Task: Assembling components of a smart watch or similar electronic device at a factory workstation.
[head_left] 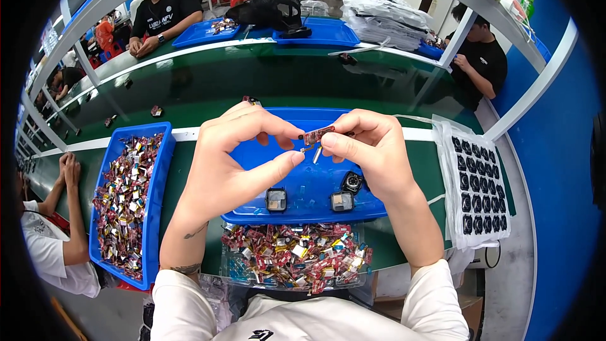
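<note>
Both hands are raised together over a blue tray [252, 155] on the green worktop [202, 88]. The right hand [372, 151] pinches a small red circuit board [317, 134] between thumb and fingertips, with a short pale strip hanging down from the board. The left hand [237, 158] meets it from the other side: its fingers touch the board's left end from above while the thumb stretches out just below, so the board sits between the two hands, held in the air.

Under the hands, on the near part of the blue tray, lie two small square black parts [276, 199], and a round black part [351, 182] sits just below the right hand. Nearer to the body than the tray, a clear box [293, 257] is filled with a heap of the same red boards. Well to the left of the left hand stands a long blue bin [158, 202] packed with small foil-wrapped pieces. To the right of the right hand a white sheet [473, 183] carries rows of black parts. Other people sit at the far side of the worktop and at the left edge.
</note>
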Demonstrator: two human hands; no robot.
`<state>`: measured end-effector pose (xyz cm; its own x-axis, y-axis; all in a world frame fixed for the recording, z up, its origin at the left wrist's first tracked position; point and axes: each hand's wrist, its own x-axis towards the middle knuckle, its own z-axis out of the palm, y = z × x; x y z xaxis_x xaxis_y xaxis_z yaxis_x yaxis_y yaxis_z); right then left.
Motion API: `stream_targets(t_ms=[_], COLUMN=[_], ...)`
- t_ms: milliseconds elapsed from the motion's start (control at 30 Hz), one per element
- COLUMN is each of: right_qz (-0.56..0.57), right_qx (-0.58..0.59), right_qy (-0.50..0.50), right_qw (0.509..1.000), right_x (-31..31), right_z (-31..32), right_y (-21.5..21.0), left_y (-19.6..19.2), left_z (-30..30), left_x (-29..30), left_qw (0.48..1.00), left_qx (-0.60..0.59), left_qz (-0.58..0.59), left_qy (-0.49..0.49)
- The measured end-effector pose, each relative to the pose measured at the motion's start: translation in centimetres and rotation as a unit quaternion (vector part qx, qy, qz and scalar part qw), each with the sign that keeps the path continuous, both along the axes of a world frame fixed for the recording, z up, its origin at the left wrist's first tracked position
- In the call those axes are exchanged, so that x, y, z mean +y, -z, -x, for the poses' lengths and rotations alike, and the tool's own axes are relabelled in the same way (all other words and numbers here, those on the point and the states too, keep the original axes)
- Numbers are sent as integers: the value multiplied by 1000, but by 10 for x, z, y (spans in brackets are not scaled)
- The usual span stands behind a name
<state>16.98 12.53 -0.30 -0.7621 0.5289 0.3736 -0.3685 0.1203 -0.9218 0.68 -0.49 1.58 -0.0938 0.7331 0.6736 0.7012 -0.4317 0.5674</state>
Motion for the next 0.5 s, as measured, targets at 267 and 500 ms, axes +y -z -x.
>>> stream_targets(t_ms=[267, 500], right_qz=[-1, -53], right_qx=[9, -11], right_qy=[-21, -28], right_qw=[1000, 998], right_x=[-4, -5], right_z=[3, 4], right_y=[3, 5], left_y=[2, 7], left_z=[-5, 8], left_x=[0, 1], left_qw=[997, 989], left_qx=[-68, -115], left_qz=[-9, 88], left_qy=[-29, 26])
